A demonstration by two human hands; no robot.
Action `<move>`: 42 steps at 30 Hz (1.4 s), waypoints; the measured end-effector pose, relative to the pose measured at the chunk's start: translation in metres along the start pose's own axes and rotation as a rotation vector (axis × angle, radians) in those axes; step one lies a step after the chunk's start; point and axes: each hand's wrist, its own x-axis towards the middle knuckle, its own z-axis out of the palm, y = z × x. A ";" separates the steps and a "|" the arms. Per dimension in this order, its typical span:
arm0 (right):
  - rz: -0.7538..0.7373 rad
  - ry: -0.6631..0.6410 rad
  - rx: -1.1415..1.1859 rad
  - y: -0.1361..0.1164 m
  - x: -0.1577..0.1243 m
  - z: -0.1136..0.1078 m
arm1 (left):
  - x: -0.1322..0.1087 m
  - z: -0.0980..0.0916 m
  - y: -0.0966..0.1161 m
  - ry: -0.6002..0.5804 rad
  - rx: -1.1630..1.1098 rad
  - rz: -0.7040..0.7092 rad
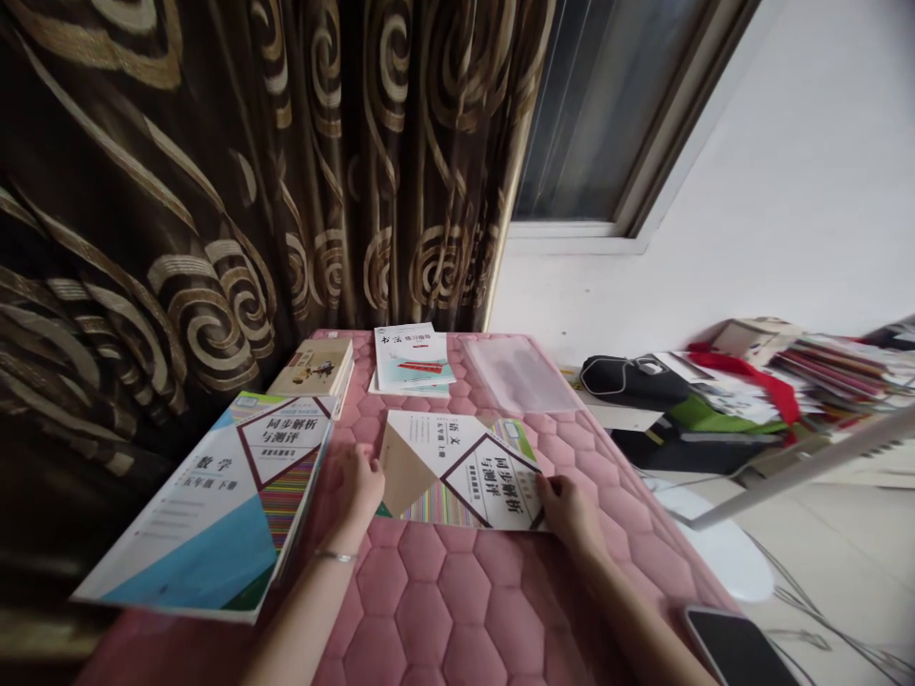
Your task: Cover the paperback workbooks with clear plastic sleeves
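Note:
A workbook [457, 472] with a white, tan and striped cover lies sideways in front of me on the pink quilted cover [436, 581]. My right hand [568, 510] pinches its right edge, the thumb on top and the other fingers partly hidden. At the opposite edge, my left hand [359, 486] has its fingers curled against the workbook, closed on that side. To the left of my left forearm rests a larger-looking stack topped by a blue and white mathematics workbook [214, 514].
Beyond it sit a tan book stack [313, 367], white and teal booklets [413, 360] and a clear plastic sleeve [518, 373]. A phone [736, 648] lies at the lower right edge. Papers [743, 391] and cables clutter the right; a patterned curtain [321, 171] hangs behind.

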 end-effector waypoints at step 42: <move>-0.036 -0.013 -0.267 -0.028 -0.014 0.006 | -0.026 -0.017 -0.019 0.013 0.023 0.344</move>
